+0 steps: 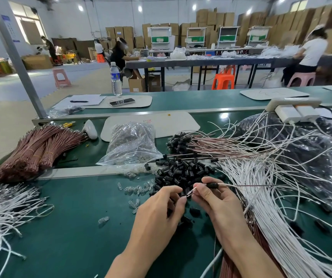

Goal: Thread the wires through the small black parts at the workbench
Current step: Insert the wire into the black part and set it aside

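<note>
Near centre of the green desk (71, 227), the right hand (215, 199) pinches a thin white-and-red wire pair (233, 185) carrying a small black plastic sleeve (212, 185). The left hand (161, 207) pinches its metal tip. The wire looks light and floppy, so it is probably best gripped just behind the tip.

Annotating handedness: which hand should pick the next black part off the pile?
Left, likely. Right hand pinches the wires with a threaded black part; left hand only meets the wire tips, beside the pile.

A water bottle (115, 79) stands far left, a phone (122, 102) just beside it. A power strip (281, 103) lies far right.
</note>
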`<act>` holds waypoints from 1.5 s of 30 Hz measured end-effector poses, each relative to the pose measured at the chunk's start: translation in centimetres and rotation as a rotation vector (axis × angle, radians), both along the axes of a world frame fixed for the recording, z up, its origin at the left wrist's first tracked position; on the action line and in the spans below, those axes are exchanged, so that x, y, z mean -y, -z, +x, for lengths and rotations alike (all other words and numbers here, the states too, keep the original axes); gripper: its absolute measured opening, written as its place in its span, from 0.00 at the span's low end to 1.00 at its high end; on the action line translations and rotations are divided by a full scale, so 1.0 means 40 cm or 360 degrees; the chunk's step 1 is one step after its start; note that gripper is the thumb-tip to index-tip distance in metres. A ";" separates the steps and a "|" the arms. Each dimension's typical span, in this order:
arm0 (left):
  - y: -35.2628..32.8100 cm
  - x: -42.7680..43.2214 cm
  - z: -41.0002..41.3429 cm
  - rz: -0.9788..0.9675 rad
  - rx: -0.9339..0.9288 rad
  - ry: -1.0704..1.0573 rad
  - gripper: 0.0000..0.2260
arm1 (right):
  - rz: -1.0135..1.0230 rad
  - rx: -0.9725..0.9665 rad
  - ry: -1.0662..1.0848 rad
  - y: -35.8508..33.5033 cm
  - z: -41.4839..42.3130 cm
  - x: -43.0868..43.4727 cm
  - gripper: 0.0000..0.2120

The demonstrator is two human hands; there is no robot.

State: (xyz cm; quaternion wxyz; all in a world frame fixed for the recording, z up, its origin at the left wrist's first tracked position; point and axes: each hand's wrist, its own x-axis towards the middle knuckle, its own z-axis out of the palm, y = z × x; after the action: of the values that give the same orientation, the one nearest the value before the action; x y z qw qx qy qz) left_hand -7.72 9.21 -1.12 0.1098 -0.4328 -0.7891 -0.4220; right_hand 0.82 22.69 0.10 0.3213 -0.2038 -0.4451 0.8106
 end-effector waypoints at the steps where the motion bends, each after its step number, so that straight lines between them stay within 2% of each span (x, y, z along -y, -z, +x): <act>1: 0.001 0.000 -0.001 -0.0015 -0.0014 -0.0007 0.11 | -0.0012 -0.0008 0.0000 0.001 0.001 -0.001 0.09; 10: 0.005 0.004 -0.005 -0.0033 0.0032 0.0051 0.15 | 0.0002 0.0029 -0.0084 0.005 0.000 0.000 0.15; 16: 0.006 0.002 -0.007 -0.0005 0.0074 0.0037 0.06 | 0.0055 0.0049 -0.0092 0.007 -0.003 0.003 0.09; 20: 0.004 0.006 -0.002 0.0010 0.0062 0.0086 0.04 | 0.0098 0.0084 -0.0125 0.005 -0.002 0.003 0.16; 23: 0.005 0.008 -0.007 0.0035 0.0167 0.0170 0.05 | 0.0190 0.0118 -0.0131 0.002 -0.001 0.005 0.21; 30: 0.007 0.011 -0.017 0.0119 0.0530 0.0281 0.06 | 0.0361 0.0164 -0.0158 0.001 -0.003 0.012 0.24; 35: 0.007 0.012 -0.025 0.0118 0.0636 0.0294 0.07 | 0.0418 0.0172 -0.0204 0.000 -0.001 0.012 0.25; 41: 0.001 0.011 -0.023 0.0089 0.0655 0.0326 0.07 | 0.0400 0.0149 -0.0240 0.001 0.001 0.010 0.25; 45: 0.004 0.009 -0.019 0.0074 0.0532 0.0254 0.07 | 0.0376 0.0139 -0.0278 0.004 0.003 0.009 0.24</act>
State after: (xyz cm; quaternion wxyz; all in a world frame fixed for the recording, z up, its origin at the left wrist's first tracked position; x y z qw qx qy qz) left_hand -8.49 8.86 -1.30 -0.0467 -0.4152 -0.7494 -0.5135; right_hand 0.93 22.34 -0.06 0.2516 -0.1602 -0.5671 0.7678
